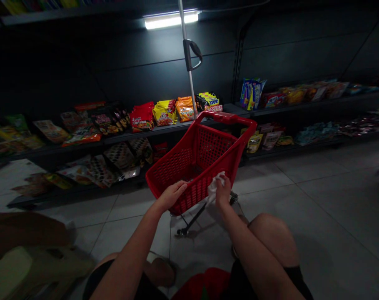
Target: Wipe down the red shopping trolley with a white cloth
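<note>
A red plastic shopping cart (194,195) with lattice walls stands on the floor right in front of me, its handle toward the shelf on the upper right. Over its near rim lies my left hand (173,195), the fingers closed on the edge and partly hidden by it. My right hand (223,192) holds a crumpled white cloth (212,191) against the outside of the near wall, close to the handle end. Under the basket, thin metal legs with dark casters (182,231) show in part.
Behind the cart run dark shelves (120,137) with snack packets (164,112). A pole with a black grip (188,54) rises beside the handle, under a lit tube lamp (172,20). A pale stool (52,262) stands at lower left. My knees flank my arms above the tiled floor (270,179).
</note>
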`<act>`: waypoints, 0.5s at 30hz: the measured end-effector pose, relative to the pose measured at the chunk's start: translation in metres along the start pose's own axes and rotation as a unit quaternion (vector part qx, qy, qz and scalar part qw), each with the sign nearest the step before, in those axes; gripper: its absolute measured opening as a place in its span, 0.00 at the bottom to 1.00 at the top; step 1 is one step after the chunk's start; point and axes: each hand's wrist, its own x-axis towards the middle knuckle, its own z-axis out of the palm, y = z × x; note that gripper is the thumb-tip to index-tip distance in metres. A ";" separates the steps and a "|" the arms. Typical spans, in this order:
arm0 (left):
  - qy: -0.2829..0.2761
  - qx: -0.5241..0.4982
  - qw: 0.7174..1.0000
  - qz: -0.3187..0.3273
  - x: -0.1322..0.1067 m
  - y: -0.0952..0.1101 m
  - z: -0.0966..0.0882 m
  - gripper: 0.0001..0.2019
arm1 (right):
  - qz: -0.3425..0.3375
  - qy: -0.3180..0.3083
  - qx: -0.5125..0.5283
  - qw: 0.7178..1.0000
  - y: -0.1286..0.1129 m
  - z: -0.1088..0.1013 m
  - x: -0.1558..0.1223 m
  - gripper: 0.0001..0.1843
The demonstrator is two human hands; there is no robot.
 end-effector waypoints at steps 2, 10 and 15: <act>0.006 -0.006 1.000 0.008 0.002 0.000 0.001 0.23 | -0.025 -0.070 -0.037 0.997 0.001 0.013 -0.043 0.16; 0.009 0.001 1.000 -0.012 -0.004 -0.002 -0.005 0.25 | -0.027 -0.092 -0.043 0.994 0.005 0.004 -0.037 0.13; 0.007 -0.017 1.000 -0.013 -0.005 -0.001 -0.005 0.24 | 0.076 0.047 0.036 0.995 0.008 -0.009 0.015 0.19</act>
